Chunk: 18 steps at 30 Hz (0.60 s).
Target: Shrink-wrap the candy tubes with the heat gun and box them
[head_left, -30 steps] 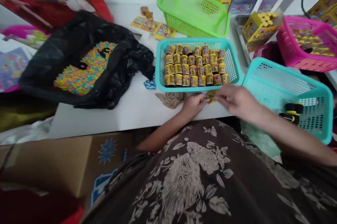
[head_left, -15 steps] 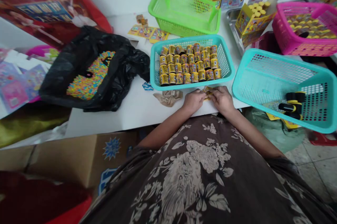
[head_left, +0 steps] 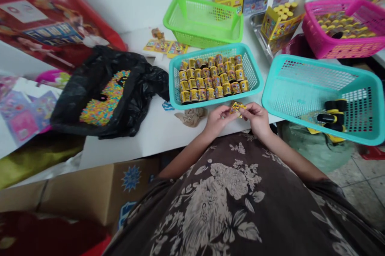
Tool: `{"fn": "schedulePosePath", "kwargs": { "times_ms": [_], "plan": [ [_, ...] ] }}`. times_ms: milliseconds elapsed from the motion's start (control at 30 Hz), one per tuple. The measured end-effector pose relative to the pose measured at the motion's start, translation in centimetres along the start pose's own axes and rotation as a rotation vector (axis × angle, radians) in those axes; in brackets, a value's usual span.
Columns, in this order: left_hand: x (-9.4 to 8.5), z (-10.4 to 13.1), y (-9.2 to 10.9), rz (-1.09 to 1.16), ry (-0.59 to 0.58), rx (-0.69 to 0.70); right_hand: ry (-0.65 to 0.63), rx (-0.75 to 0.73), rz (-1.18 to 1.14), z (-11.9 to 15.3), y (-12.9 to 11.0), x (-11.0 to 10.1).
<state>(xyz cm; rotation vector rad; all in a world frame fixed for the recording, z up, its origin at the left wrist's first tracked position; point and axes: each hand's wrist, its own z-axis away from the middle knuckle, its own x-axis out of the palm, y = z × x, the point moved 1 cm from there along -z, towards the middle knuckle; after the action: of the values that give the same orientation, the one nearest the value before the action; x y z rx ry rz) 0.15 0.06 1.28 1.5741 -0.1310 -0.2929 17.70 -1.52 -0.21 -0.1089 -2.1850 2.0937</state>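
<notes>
Between my two hands is a small yellow printed piece (head_left: pixel 236 107), which looks like a label or a wrapper. My left hand (head_left: pixel 218 119) pinches its left side. My right hand (head_left: pixel 257 118) closes on its right side with thumb and fingers. Both hands are over the table's front edge, just in front of a turquoise basket (head_left: pixel 177 105). In that basket stand several rows of small yellow printed tubs (head_left: pixel 210 93) with dark ends. A crumpled brown cloth or paper (head_left: pixel 191 116) lies left of my left hand.
At right, another turquoise basket (head_left: pixel 300 115) holds several black-and-yellow containers (head_left: pixel 337 105). A green basket (head_left: pixel 177 33) and a pink basket (head_left: pixel 339 49) stand farther back. Left is a black bag (head_left: pixel 141 91) of colourful beads (head_left: pixel 102 103). An opened display box (head_left: pixel 272 27) sits behind.
Both hands have lifted the yellow piece slightly and tilted it, so its printed face shows more. The whole view has shifted a little.
</notes>
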Motion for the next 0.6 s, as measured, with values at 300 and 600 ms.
{"fn": "schedulePosePath", "kwargs": {
  "times_ms": [300, 600],
  "plan": [
    [0.6, 0.2, 0.0, 0.099, -0.014, -0.129, -0.009, 0.118, -0.132, 0.7, -0.6, 0.4],
    [-0.2, 0.2, 1.1, -0.135, 0.029, 0.065, -0.131, 0.047, 0.104, 0.6, -0.3, -0.6]
  ]
}}
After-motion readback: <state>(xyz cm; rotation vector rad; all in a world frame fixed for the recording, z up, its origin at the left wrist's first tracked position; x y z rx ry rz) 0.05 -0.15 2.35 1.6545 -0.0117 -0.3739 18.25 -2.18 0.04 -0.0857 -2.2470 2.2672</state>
